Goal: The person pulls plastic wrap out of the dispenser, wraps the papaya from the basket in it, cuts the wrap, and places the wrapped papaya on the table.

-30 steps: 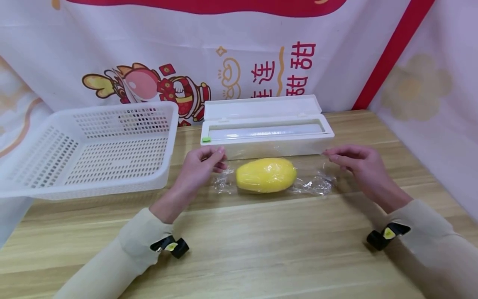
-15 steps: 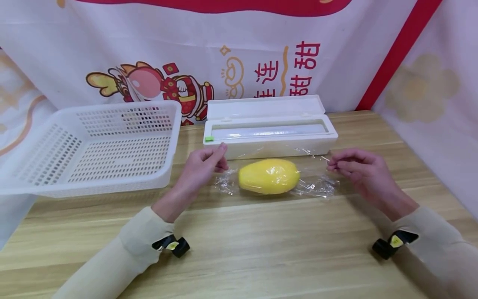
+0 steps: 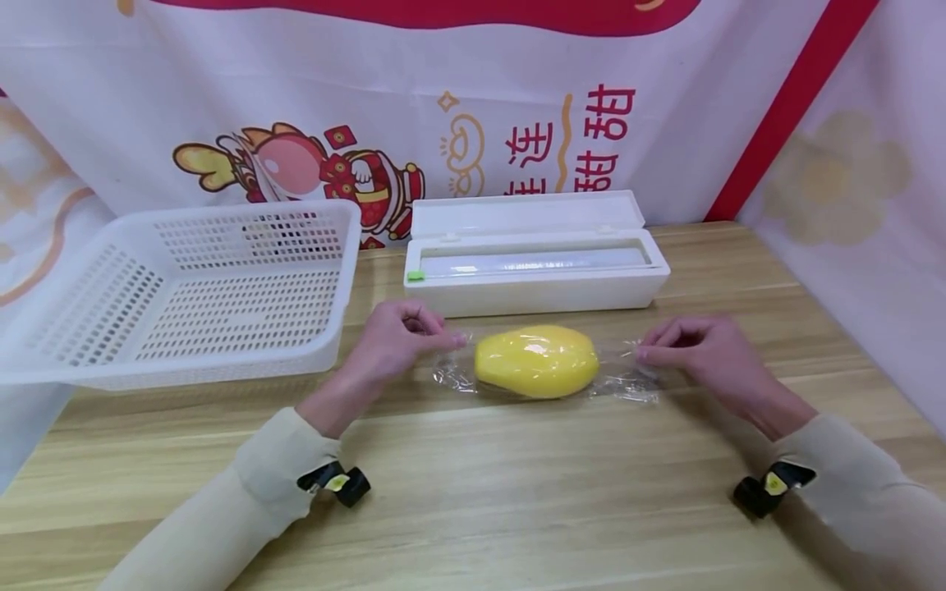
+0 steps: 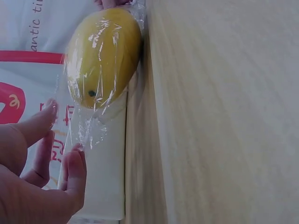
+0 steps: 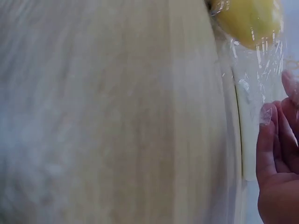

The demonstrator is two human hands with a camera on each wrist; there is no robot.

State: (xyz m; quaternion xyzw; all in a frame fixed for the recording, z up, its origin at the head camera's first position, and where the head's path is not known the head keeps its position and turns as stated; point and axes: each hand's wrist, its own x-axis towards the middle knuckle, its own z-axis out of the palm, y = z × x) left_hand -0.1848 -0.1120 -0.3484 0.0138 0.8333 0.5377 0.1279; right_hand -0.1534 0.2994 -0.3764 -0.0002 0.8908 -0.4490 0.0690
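Note:
A yellow papaya-shaped fruit [image 3: 535,361] lies on the wooden table under clear plastic wrap [image 3: 621,382]. Crinkled ends of the wrap stick out on both sides of the fruit. My left hand [image 3: 395,341] holds the wrap's left end near the thumb tip. At the other end, my right hand [image 3: 705,353] grips the wrap with thumb and fingertips. In the left wrist view, the left thumb and lower fingers [image 4: 77,170] stand apart, with film at their tips. A bit of film covers a right fingertip [image 5: 266,114] in the right wrist view.
Behind the fruit stands a white wrap dispenser [image 3: 539,295] with its lid raised and a film roll [image 3: 532,261] inside. A white perforated basket [image 3: 336,316] sits at the left. A printed cloth [image 3: 517,66] hangs along the back.
Both hands have come down and nearer the body, bringing the film's far edge from in front of the dispenser over the fruit. The fruit has shifted slightly toward the body.

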